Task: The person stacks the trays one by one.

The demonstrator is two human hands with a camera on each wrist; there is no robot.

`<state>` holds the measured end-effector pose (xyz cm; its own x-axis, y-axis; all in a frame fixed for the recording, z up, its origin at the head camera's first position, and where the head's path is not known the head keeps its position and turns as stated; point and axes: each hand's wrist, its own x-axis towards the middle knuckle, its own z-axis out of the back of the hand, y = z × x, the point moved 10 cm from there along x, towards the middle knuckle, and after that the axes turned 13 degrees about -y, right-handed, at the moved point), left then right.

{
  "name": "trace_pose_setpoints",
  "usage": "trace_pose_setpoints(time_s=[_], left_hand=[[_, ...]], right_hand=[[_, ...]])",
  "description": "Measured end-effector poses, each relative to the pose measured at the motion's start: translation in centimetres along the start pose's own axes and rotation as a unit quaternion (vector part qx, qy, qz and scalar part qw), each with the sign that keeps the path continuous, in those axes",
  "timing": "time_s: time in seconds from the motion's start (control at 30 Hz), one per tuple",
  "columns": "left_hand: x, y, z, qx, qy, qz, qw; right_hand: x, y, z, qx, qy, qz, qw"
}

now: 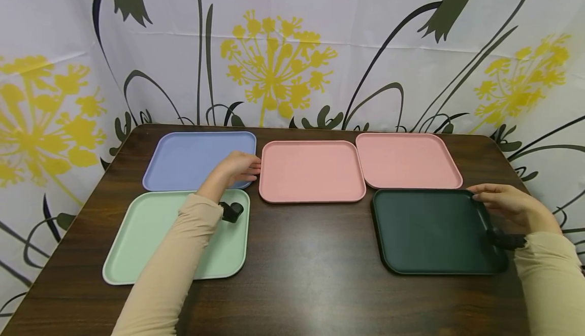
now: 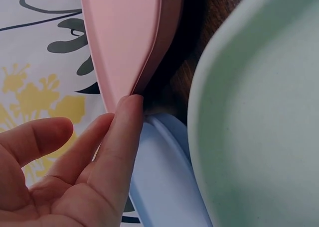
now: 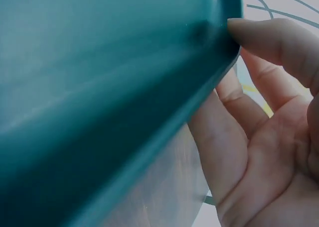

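Five rectangular trays are present on the dark wood-grain worktop (image 1: 311,280). The middle pink tray (image 1: 312,171) is located near the centre of the far edge. The left hand (image 1: 235,167) is at its left rim; in the left wrist view, fingertips touch the tray's corner. That grip is spread: fingers extended, two of them close together at the rim, another digit standing apart.

The dark green tray (image 1: 439,232) is located beside the right edge of the worktop. The right hand (image 1: 514,204) is at its far right corner. That grip is pinching the rim, thumb on the upper side and fingers along the outside and beneath. Whether this tray's base lies flat cannot be determined.

The blue tray (image 1: 196,161) occupies the far left corner area; the left hand extends over its right end. The mint green tray (image 1: 137,234) lies directly in front of it, beside the left edge, and the left forearm crosses above it. The second pink tray (image 1: 407,161) lies toward the far right corner, immediately behind the dark green tray. The two pink trays meet at their sides; touching or overlapping cannot be established. A white cloth (image 1: 301,1) printed with plants stands behind the far edge.
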<state>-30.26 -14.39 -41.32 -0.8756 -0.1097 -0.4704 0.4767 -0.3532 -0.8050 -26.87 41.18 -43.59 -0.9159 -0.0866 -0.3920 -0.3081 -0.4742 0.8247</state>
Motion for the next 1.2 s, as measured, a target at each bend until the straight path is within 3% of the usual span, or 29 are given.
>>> trace_pose_setpoints(time_s=[0.33, 0.63, 0.73, 0.97, 1.2], left_hand=[[0.0, 0.3, 0.0, -0.009, 0.005, 0.004, 0.9999], [0.0, 0.1, -0.1, -0.010, 0.008, 0.005, 0.9999], [0.0, 0.1, -0.1, -0.011, 0.005, 0.007, 0.9999], [0.0, 0.2, -0.1, -0.017, 0.003, 0.009, 0.9998], [0.0, 0.1, -0.1, -0.026, 0.003, 0.002, 0.9997]], right_hand=[[-0.3, 0.3, -0.8, 0.074, 0.072, 0.024, 0.994], [-1.0, 1.4, -1.6, 0.151, 0.129, 0.039, 0.979], [-1.0, 1.8, -2.0, 0.177, 0.139, 0.026, 0.974], [-0.8, 3.6, -1.8, 0.160, 0.100, 0.105, 0.976], [-0.5, 4.1, -1.6, 0.172, 0.070, 0.118, 0.975]])
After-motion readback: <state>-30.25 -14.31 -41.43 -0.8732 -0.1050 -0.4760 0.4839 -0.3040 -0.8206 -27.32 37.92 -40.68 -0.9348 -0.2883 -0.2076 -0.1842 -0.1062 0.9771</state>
